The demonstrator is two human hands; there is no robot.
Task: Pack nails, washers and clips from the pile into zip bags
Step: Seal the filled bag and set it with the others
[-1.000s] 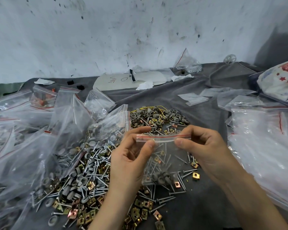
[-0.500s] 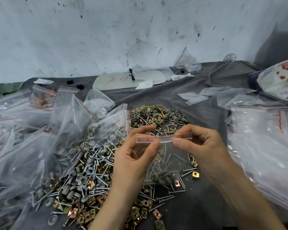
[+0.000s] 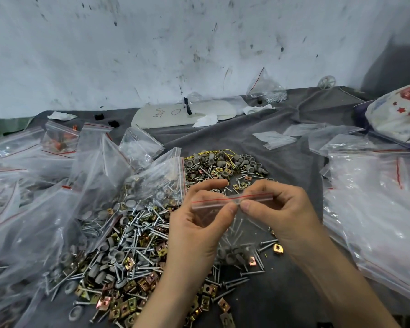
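- Zip bag point(image 3: 211, 202), holding nails point(image 3: 238, 224) and washers point(image 3: 230, 255), hangs mid-frame above the pile point(image 3: 133, 245) on the tabletop point(image 3: 289, 166).
- Left hand point(image 3: 199, 228) and right hand point(image 3: 279, 214) pinch its strip, thumbs meeting.
- Sealing well likely means sliding pinched fingers point(image 3: 231, 208) outward, pressing the whole track closed.

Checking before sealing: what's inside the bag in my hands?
Through the clear bag: nails, grey washers and a brass clip at the bottom. The left hand covers part of it.
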